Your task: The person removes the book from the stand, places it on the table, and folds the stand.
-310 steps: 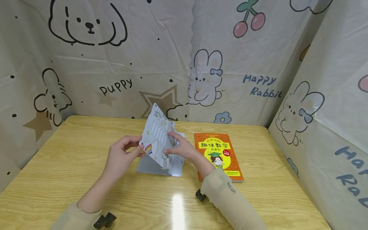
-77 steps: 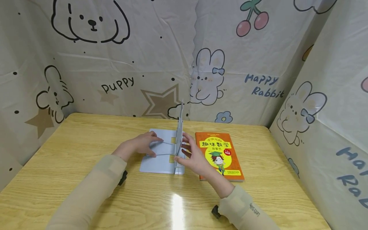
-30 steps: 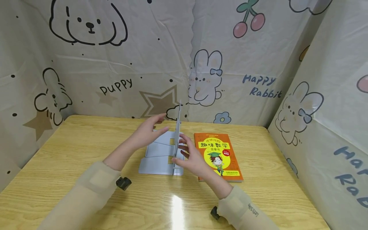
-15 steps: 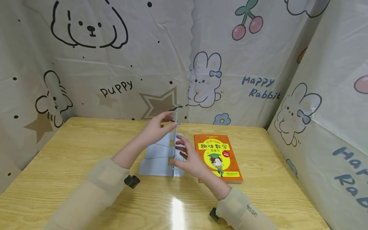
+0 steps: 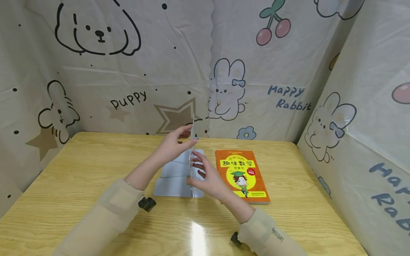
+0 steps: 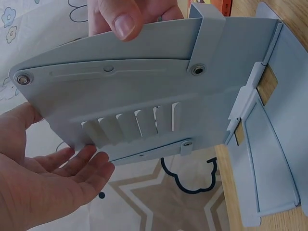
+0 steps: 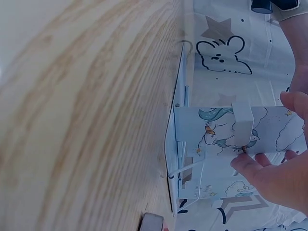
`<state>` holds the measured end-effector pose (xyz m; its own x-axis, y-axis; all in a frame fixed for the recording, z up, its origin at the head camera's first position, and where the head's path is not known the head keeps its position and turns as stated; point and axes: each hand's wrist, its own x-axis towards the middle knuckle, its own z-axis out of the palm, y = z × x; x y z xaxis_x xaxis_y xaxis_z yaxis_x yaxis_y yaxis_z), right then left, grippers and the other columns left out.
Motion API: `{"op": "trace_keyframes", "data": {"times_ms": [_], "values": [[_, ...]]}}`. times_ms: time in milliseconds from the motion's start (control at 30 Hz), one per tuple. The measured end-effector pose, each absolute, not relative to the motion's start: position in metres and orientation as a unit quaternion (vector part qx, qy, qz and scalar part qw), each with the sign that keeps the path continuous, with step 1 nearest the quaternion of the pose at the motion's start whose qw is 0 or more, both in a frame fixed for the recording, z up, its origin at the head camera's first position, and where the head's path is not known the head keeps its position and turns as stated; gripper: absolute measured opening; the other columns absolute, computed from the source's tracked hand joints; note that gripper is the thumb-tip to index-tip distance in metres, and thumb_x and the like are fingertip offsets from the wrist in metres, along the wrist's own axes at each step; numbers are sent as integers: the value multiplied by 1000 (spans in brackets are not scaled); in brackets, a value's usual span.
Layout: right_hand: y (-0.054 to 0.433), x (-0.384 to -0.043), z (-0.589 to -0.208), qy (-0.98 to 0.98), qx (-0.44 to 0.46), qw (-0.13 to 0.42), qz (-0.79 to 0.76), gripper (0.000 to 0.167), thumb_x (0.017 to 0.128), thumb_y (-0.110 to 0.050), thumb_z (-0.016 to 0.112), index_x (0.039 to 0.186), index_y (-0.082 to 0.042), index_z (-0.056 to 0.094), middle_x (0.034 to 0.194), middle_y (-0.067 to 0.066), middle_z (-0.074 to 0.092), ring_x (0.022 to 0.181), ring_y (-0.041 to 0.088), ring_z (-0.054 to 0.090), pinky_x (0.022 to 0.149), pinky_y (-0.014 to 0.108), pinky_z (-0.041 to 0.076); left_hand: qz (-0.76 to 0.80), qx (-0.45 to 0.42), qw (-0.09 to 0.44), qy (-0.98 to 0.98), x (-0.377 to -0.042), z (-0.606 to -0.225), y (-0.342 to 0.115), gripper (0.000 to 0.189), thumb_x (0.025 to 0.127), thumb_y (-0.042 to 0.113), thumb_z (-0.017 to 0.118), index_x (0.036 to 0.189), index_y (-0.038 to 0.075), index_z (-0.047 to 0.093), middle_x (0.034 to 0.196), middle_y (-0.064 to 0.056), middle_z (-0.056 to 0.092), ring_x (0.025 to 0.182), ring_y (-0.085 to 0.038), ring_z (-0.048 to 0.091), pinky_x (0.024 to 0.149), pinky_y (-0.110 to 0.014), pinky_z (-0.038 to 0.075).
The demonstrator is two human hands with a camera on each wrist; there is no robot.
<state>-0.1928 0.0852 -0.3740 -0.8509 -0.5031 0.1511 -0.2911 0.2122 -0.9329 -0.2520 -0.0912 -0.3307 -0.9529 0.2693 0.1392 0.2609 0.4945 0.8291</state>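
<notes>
A light-blue folding book stand [image 5: 174, 187] stands on the table, its base flat and its back panel [image 6: 139, 89] upright, seen nearly edge-on in the head view. Unicorn pictures cover the panel's front in the right wrist view; slots and rivets mark its plain back in the left wrist view. My left hand [image 5: 171, 146] pinches the panel's far upper edge, its fingers [image 6: 89, 166] on the back side. With the thumb on the back and fingertips [image 7: 248, 166] on the printed front, my right hand [image 5: 213, 179] holds the near edge.
An orange children's book [image 5: 257, 185] lies flat just right of the stand, partly behind my right hand. The wooden table [image 5: 96, 160] is bordered by a cartoon-printed cloth backdrop [image 5: 128, 74]. A black camera [image 5: 147, 203] sits at my left wrist.
The panel, earlier slanted with its print showing, now stands upright. My left hand has left the base and taken the panel's upper edge; the panel has tipped slightly left.
</notes>
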Motion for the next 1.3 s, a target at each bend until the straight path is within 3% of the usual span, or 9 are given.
{"op": "trace_keyframes", "data": {"times_ms": [233, 433, 733, 933, 1300], "values": [[90, -202, -390, 783, -254, 109, -557, 82, 84, -6, 69, 150, -17, 20, 145, 18, 34, 134, 37, 36, 109, 52, 31, 481, 146, 4, 864, -249, -331, -97, 62, 91, 33, 62, 144, 13, 37, 133, -14, 51, 126, -31, 46, 99, -48, 45], [98, -213, -408, 796, -244, 100, -544, 85, 82, -15, 74, 149, -25, 23, 145, 10, 36, 135, 30, 36, 110, 45, 33, 485, 144, 0, 862, -249, -332, -104, 60, 91, 31, 62, 142, 10, 40, 132, -13, 53, 124, -31, 48, 98, -48, 45], [107, -224, -410, 827, -221, 55, -514, 77, 81, -16, 76, 145, -22, 33, 141, 5, 43, 132, 25, 41, 107, 45, 37, 486, 136, -3, 863, -250, -328, -118, 54, 90, 25, 63, 138, 8, 46, 128, -12, 57, 119, -30, 52, 94, -45, 49], [113, -233, -415, 836, -232, 45, -496, 74, 82, -16, 74, 145, -14, 35, 144, 7, 41, 133, 31, 39, 108, 49, 35, 481, 126, -5, 868, -248, -327, -129, 52, 90, 22, 65, 136, 5, 49, 127, -14, 57, 118, -30, 52, 95, -44, 47], [120, -246, -424, 883, -230, 31, -407, 76, 83, -23, 73, 146, -21, 32, 149, 1, 35, 134, 26, 37, 109, 43, 35, 487, 88, 5, 869, -248, -335, -150, 52, 88, 20, 66, 135, 5, 50, 125, -15, 57, 114, -28, 53, 90, -40, 48]]}}
